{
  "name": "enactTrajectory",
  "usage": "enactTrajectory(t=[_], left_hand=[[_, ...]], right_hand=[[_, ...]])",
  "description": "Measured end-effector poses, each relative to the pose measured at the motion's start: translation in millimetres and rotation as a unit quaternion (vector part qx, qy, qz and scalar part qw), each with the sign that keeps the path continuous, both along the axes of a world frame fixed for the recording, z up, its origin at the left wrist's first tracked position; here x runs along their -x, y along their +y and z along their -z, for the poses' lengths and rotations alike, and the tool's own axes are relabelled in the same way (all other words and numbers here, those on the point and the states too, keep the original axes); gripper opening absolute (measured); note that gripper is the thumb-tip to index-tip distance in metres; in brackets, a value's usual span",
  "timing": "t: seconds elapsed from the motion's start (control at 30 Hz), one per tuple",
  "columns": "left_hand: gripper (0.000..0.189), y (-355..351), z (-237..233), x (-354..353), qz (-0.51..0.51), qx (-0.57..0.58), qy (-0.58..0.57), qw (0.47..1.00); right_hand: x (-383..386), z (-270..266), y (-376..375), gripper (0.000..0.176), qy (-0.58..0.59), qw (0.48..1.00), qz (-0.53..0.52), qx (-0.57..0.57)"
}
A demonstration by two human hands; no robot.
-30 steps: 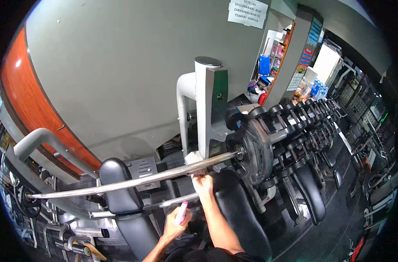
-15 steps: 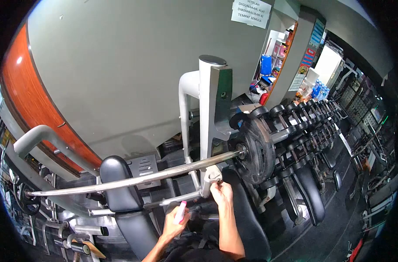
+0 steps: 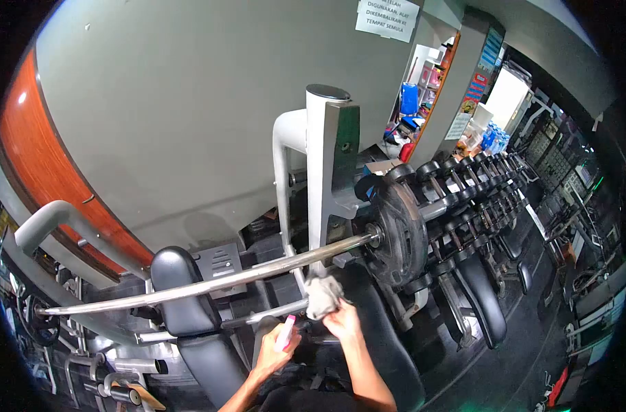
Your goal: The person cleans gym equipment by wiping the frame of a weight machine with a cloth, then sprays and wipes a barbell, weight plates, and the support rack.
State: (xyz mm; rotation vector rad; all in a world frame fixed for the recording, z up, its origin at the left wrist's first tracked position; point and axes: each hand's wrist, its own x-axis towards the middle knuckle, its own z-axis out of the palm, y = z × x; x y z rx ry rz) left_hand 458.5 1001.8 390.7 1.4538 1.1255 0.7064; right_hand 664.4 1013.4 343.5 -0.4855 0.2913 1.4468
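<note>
My right hand (image 3: 345,321) grips a crumpled grey cloth (image 3: 322,295) just below the steel barbell (image 3: 210,283), against the foot of the grey upright post (image 3: 325,172). My left hand (image 3: 275,349) holds a small spray bottle with a pink top (image 3: 285,333), lower and to the left, above the black bench pad (image 3: 388,343). The barbell rests across the rack, with a black weight plate (image 3: 399,233) on its right end.
A black headrest pad (image 3: 179,288) stands at the left under the bar. A long dumbbell rack (image 3: 478,199) runs off to the right. A grey wall (image 3: 189,103) with a paper notice (image 3: 387,17) is ahead; a doorway (image 3: 423,96) opens beyond.
My right hand came off the bar, dropped below it and now shows the bunched cloth clearly. My left hand with the bottle has stayed put.
</note>
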Motion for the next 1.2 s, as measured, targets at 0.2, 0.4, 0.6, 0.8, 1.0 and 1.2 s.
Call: enactTrajectory(t=[0.2, 0.4, 0.6, 0.8, 1.0, 1.2], left_hand=[[0.019, -5, -1, 1, 0.006, -0.022, -0.003, 1.0], [0.018, -12, 1, 5, 0.001, -0.061, -0.015, 0.998], [0.02, -9, -5, 3, 0.0, 0.0, -0.003, 1.0], [0.02, -5, -3, -2, 0.019, -0.023, 0.012, 0.999], [0.023, -4, 4, -7, 0.034, -0.054, 0.0, 0.998], [0.023, -7, 2, -3, 0.028, -0.048, 0.007, 0.998]], right_hand=[[-4, 41, 84, 0.017, 0.132, 0.986, 0.088, -0.049], [-39, 44, 82, 0.023, 0.234, 0.968, 0.061, -0.072], [-33, -29, 19, 0.024, 0.167, 0.978, 0.054, -0.116], [-19, -116, -6, 0.03, -0.27, 0.92, 0.264, -0.103], [-38, -115, 39, 0.027, -0.95, 0.304, 0.062, 0.014], [-33, -136, 55, 0.028, -0.982, 0.184, -0.029, -0.018]])
